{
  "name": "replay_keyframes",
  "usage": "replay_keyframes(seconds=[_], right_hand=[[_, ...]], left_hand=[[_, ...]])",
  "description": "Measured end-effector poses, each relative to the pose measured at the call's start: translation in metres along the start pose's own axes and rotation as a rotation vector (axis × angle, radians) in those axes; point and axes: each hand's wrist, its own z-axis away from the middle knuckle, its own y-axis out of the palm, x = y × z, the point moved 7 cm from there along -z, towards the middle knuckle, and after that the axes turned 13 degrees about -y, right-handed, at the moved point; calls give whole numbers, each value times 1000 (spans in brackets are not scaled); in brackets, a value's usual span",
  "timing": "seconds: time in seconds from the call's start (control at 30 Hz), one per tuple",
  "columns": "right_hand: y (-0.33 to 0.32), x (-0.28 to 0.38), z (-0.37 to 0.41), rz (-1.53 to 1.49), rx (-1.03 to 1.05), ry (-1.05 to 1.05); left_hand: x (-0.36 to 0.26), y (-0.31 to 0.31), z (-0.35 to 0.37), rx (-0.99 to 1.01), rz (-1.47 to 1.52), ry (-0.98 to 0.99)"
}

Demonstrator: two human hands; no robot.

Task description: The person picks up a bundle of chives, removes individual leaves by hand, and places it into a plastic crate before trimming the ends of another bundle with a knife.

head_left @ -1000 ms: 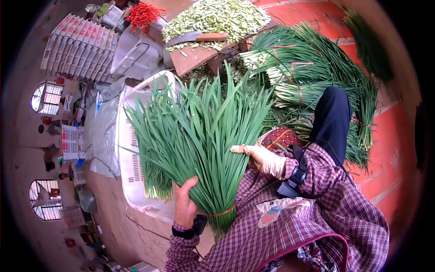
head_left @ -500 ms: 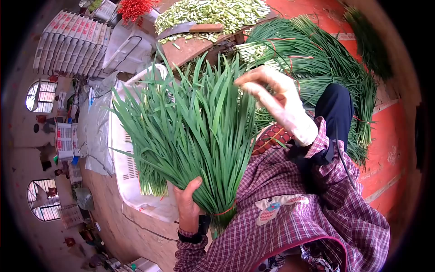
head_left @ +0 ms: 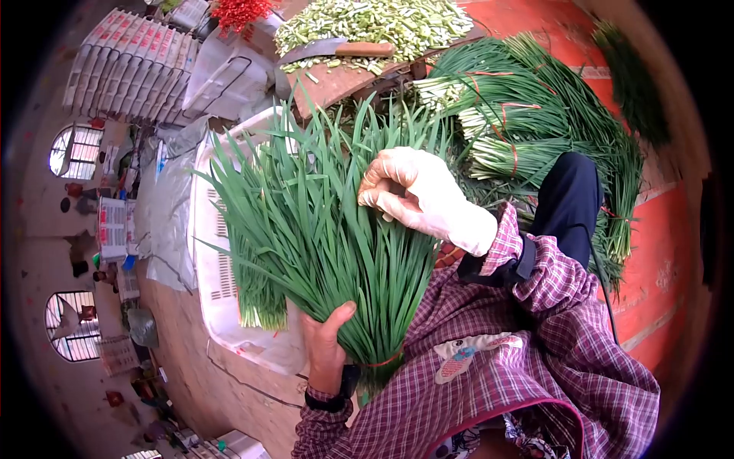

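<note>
A thick bunch of garlic chives (head_left: 321, 229) fans out in front of me, tied near its base with a red band (head_left: 382, 360). My left hand (head_left: 327, 340) is closed around its lower part, thumb on top. Wearing a pale glove with stained fingertips, my right hand (head_left: 420, 191) is over the leaves, right of the bunch's middle. Its fingers are curled into a pinch against the leaves; what is between them I cannot make out. Behind the bunch, partly covered, more chives (head_left: 262, 310) lie in a white plastic crate (head_left: 252, 348).
At the top, a knife (head_left: 340, 50) lies beside chopped pale stems (head_left: 375, 23) on a board (head_left: 329, 86). Several banded chive bundles (head_left: 527, 115) are piled at the right on a red surface (head_left: 657, 260). Stacked white crates (head_left: 130, 65) and grey plastic sheeting (head_left: 170, 245) are at the left.
My right hand has moved left and down from the bunch's right edge onto the leaves, its fingers curling in. The left hand keeps its hold. The view has shifted slightly.
</note>
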Motion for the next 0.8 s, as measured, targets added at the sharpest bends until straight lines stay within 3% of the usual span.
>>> replay_keyframes(seconds=[0.07, 0.1, 0.13, 0.2, 0.33, 0.47, 0.53, 0.57, 0.7, 0.8], right_hand=[[-20, 13, -1, 292, -195, -216], [-34, 2, -2, 170, -308, -60], [-49, 0, -6, 97, -395, -65], [-68, 18, -15, 314, -422, -166], [-55, 69, -36, 728, -155, -526], [-37, 70, -62, 367, -106, -510], [-20, 48, -76, 65, -14, -330], [-13, 45, -79, 64, 65, -189], [1, 55, -92, 409, 131, -562], [9, 48, -95, 431, 200, -581]], left_hand=[[4, -5, -1, 5, -6, -16], [6, -7, -2, 11, -14, -39], [5, -7, -1, 8, -11, -33], [7, -5, -1, 33, -38, -83], [5, 5, -1, 43, -24, -55], [-4, 16, 2, 56, -52, -15], [-4, 19, 4, 48, -84, -13], [-3, 19, 4, 46, -83, -10], [3, 16, 2, 56, -85, -7], [4, 19, 2, 78, -79, -19]])
